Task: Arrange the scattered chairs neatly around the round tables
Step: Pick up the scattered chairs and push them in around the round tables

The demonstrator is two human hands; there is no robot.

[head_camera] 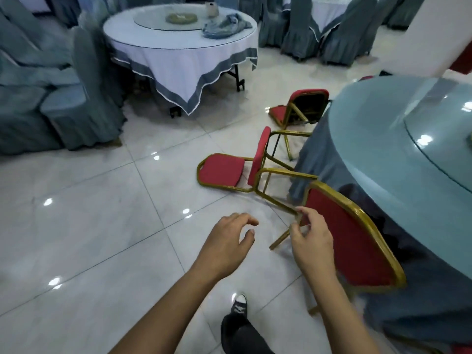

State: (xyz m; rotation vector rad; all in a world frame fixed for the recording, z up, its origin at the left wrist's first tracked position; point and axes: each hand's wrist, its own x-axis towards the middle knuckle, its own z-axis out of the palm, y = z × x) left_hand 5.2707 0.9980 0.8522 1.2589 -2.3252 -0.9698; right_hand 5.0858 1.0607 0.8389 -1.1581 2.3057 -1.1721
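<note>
A red-cushioned chair with a gold frame stands against the blue-clothed round table at the right. My right hand pinches a gold bar at that chair's left edge. My left hand hovers open over the floor, a little to the left, holding nothing. A second red chair lies tipped over on the tiles ahead, its legs pointing at the table. Farther on, a third red chair also lies toppled beside the table's skirt.
A white-clothed round table with a glass turntable and a crumpled cloth stands at the back. Chairs in grey-blue covers crowd the left and the far right. Glossy tiled floor stretches to the left. My shoe shows below.
</note>
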